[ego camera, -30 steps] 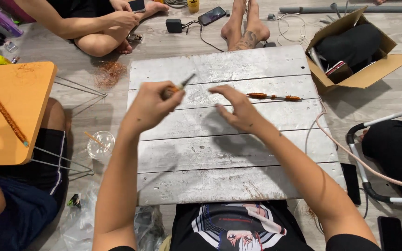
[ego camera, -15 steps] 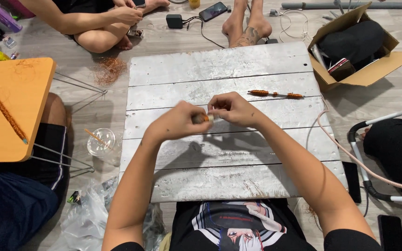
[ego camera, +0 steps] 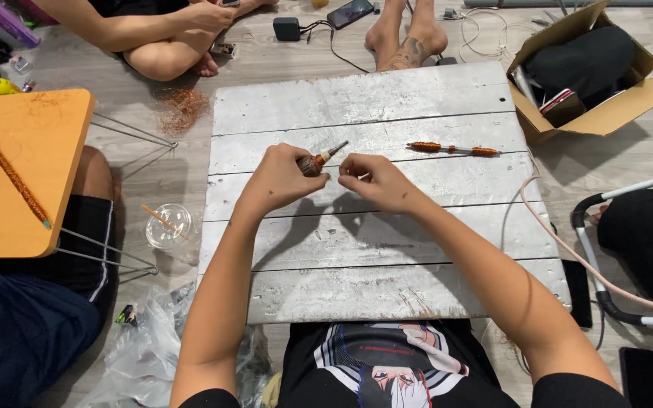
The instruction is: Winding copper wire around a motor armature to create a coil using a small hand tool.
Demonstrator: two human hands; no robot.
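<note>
- One grey plank board (ego camera: 387, 249) carries the work; a finished-looking copper-wound rod (ego camera: 453, 149) lies on its far right.
- Left hand (ego camera: 281, 180) is closed around a partly wound rod (ego camera: 320, 160), held above the board's middle; winding seems unfinished.
- Right hand (ego camera: 376, 180) pinches just beside it; whether it holds wire, I cannot tell.

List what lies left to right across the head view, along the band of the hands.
Orange table → clear plastic cup → left hand holding a copper-wound tool → right hand → orange-handled tool → cardboard box.
</note>
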